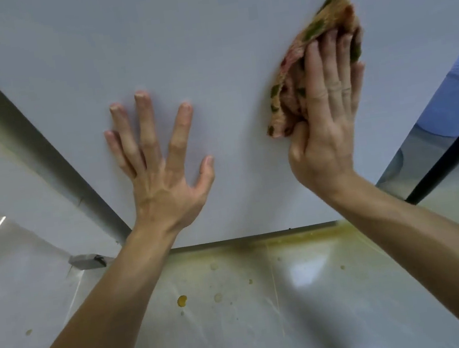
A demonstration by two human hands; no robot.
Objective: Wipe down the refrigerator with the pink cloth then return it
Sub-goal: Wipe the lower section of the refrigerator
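Note:
The refrigerator's pale grey door [205, 45] fills the upper part of the view, its bottom edge running across the middle. My left hand [159, 159] lies flat on the door with fingers spread, holding nothing. My right hand [327, 108] presses the pink cloth [297, 77], which has green spots, against the door at the right. The cloth is bunched under my palm and fingers, with its top corner sticking out above my fingertips.
Below the door is a glossy pale tiled floor [270, 314] with yellowish stains and drops. A dark gap and a grey side panel [26, 127] run along the door's left edge. At the right a dark edge [440, 163] and something blue [456, 91] show.

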